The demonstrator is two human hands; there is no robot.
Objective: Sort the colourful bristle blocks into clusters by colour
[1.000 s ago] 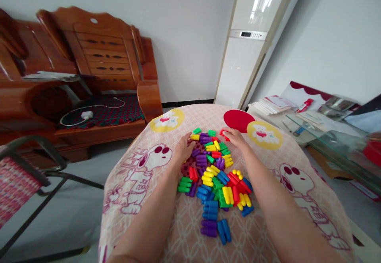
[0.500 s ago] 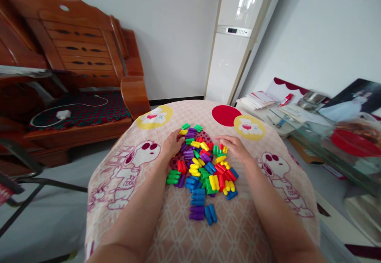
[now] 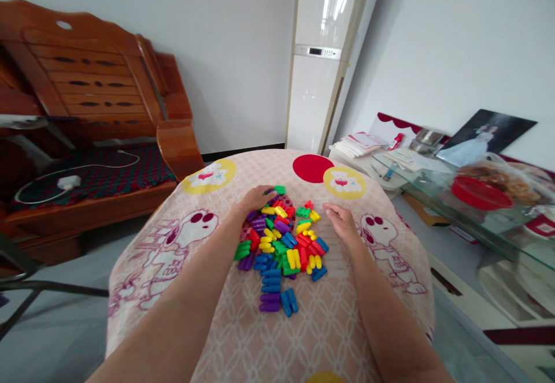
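Behind the round table covered in pale pink patterned cloth point(image 3: 321, 337), a tall, shiny white machine point(image 3: 309, 100) stands by a plain pale wall point(image 3: 238, 54). Past the table's left edge is a shiny brown wooden seat point(image 3: 91, 85) with a white plug point(image 3: 69, 182) on it. Past the right edge there is a clear glass shelf point(image 3: 416, 189), and a round red plastic bowl point(image 3: 481, 192) shows over that way.

A big, messy pile of small plastic blocks in red, yellow, green, blue and purple point(image 3: 293, 259) lies in the middle of the table. Two blocks, a bumpy purple block point(image 3: 269, 302) and a bumpy blue block point(image 3: 289, 302), lie side by side at the end of the pile nearest the table's near edge. A bright green block point(image 3: 280, 189) lies at the other end, toward the far edge.

The left hand point(image 3: 256, 197) bends over the far left side of the pile, close to the green one. Its fingertips are hard to see, so I cannot tell if it pinches anything. The right hand point(image 3: 341, 220) is on the side toward the right edge, just beside the pile but not touching it, with its fingers loosely bent and nothing in them
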